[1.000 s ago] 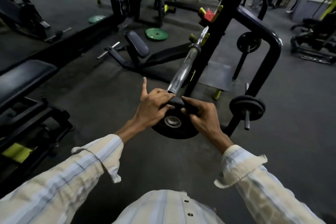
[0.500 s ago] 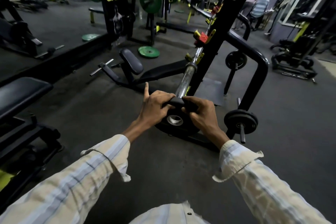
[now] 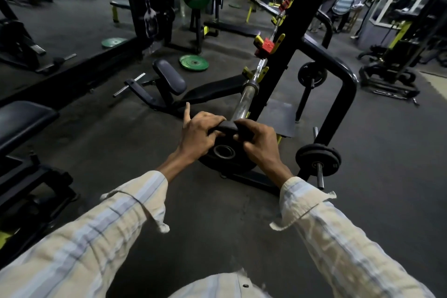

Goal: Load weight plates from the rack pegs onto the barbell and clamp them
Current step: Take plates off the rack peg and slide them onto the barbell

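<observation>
- Left hand [image 3: 198, 135] and right hand [image 3: 260, 143] both grip the top rim of 1 black weight plate [image 3: 225, 152], held upright at the near end of the barbell [image 3: 248, 97].
- Left index finger sticks up, off the plate.
- Plate hole sits below the sleeve tip; cannot tell if it has started on.
- Risk: misaligned hole jams on the sleeve; a top-rim-only grip could let the plate swing or drop to the floor [image 3: 217, 220].
- 2 more plates wait on the rack pegs [image 3: 319, 176].
</observation>
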